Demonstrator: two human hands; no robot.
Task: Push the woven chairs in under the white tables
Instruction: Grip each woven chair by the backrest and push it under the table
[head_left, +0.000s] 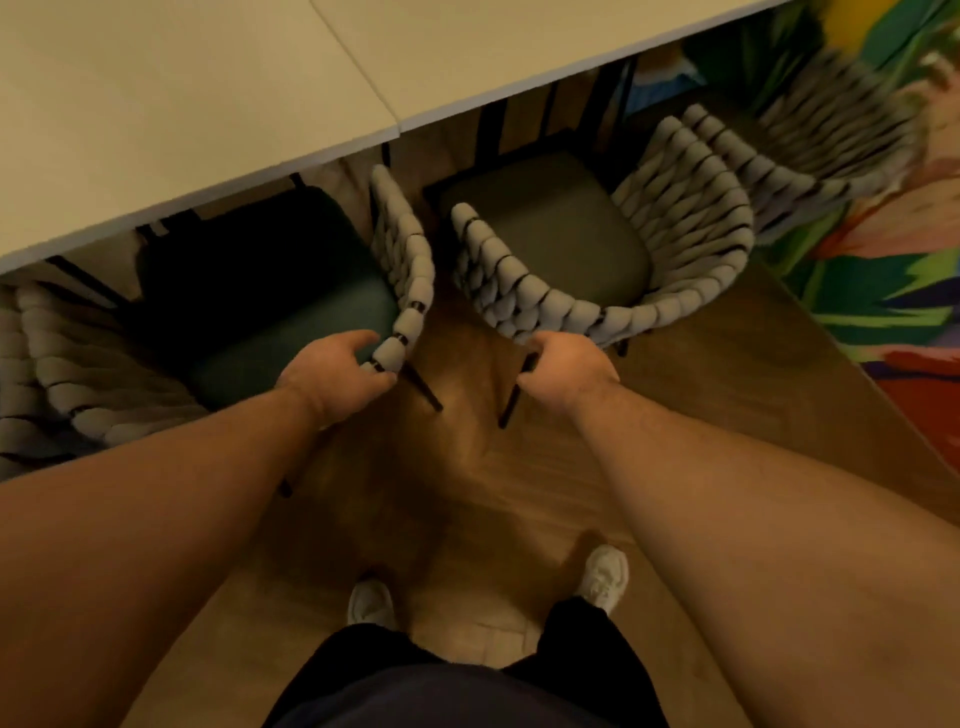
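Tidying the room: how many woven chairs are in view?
3: left chair gripped by the left hand, middle chair by the right hand, a blurred chair far right. Weave at left edge may be a fourth.

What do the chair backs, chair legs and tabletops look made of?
The chair backs look like thick grey padded fabric cord woven round a dark frame. The chair legs are thin, black, likely metal. The tabletops are smooth matte white, perhaps laminate.
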